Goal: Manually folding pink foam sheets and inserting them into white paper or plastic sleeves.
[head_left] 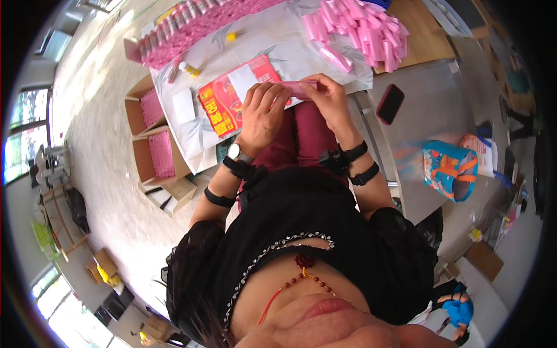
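Note:
A narrow, glossy pink carton (297,89) stretches between my two hands above the table's near edge; it looks like a folded box, though its ends are covered by fingers. My left hand (262,109) has its fingers bent over the carton's left end. At the other end, my right hand (328,97) pinches it between thumb and fingers. Just under the left hand lies a red and yellow printed sheet (216,105) with a white paper (241,79) on it. Many similar pink cartons (368,32) are heaped at the far right of the table.
Rows of pink pieces (191,32) line the far left. A small bottle (188,69), a yellow cap (231,36) and a white card (184,107) lie on the table. Cardboard boxes (139,153) stand left. Rightward are a phone (390,104) and a blue bag (448,168).

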The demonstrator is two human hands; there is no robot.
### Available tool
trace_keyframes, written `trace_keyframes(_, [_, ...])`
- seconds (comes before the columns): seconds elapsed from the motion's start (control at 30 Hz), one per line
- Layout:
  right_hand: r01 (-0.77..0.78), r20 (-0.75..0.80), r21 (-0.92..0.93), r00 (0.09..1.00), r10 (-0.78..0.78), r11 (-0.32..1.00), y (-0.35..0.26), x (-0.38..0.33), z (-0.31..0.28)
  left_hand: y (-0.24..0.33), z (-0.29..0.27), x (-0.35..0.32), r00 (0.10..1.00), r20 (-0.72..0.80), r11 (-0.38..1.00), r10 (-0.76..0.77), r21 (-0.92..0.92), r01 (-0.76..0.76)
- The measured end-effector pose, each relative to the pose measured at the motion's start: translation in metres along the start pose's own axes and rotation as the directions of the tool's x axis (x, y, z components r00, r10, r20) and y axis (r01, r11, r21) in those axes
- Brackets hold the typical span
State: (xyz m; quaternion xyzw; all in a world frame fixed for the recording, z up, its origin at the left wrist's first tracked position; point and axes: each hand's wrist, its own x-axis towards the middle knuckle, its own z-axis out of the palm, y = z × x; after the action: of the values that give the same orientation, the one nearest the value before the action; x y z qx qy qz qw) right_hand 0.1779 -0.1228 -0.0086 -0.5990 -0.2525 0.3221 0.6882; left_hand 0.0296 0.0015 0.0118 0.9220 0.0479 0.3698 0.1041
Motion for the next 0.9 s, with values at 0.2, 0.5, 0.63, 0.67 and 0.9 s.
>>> trace_keyframes(0.2, [0.058,-0.081,-0.242,0.994,-0.079,0.968,0.038,0.002,-0.014,-0.001,0.022,-0.003,0.967,0.24,0.991,0.085,0.08,-0.107])
trace_keyframes(0.5, [-0.152,-0.191,0.439,0.947,0.257,0.885,0.057,-0.038,-0.063,0.012,0.087,0.006,0.773,0.455,0.873,0.442,-0.02,-0.488])
trace_keyframes(0.63, [-0.183,-0.2,0.529,0.922,0.331,0.829,0.061,-0.057,-0.077,0.029,0.097,0.018,0.685,0.491,0.799,0.538,-0.036,-0.601])
trace_keyframes(0.67, [-0.179,-0.191,0.54,0.926,0.327,0.822,0.063,-0.061,-0.079,0.032,0.099,0.022,0.663,0.515,0.78,0.544,-0.02,-0.625])
trace_keyframes(0.9, [-0.066,-0.167,0.666,0.958,0.234,0.743,0.072,-0.091,-0.102,0.041,0.124,0.034,0.526,0.536,0.65,0.66,-0.057,-0.758])
